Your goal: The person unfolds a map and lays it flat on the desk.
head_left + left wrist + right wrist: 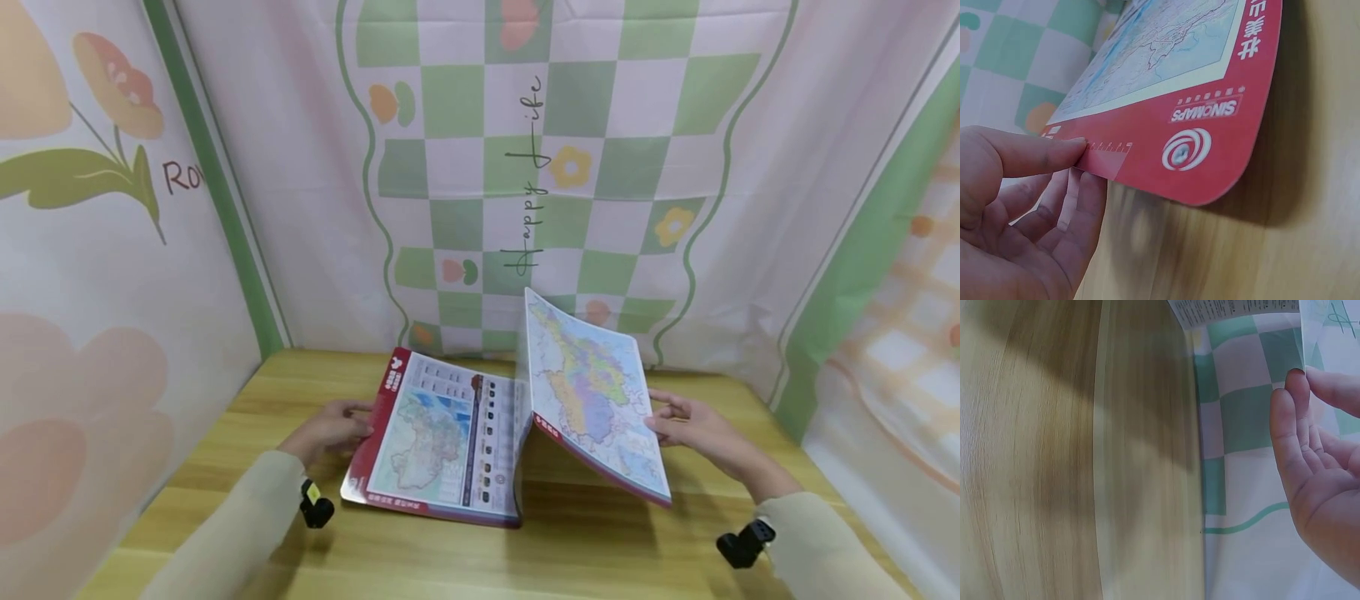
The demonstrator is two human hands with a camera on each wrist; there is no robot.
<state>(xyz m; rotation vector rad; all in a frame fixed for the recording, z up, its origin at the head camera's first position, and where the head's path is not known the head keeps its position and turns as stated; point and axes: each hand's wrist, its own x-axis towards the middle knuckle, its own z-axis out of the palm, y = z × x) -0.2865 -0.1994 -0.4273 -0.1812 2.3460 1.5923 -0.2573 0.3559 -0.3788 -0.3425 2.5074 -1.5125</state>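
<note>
A folded map sheet (427, 450) with printed maps and red borders stands partly unfolded over the table. My left hand (335, 429) pinches its red left edge between thumb and fingers; in the left wrist view the thumb (1047, 153) lies on top of the border, near a printed ruler and the SINOMAPS mark. The right panel (592, 392), showing a coloured map, is raised and tilted. At that panel's outer edge, my right hand (693, 425) pinches it between thumb and fingertips, seen also in the right wrist view (1322, 444). A crease runs between the panels.
A wooden table (600, 550) lies beneath the map. Behind it hangs a checked curtain (517, 167) lettered "Happy Life", with floral fabric (75, 275) on the left side and more patterned fabric (892, 350) on the right.
</note>
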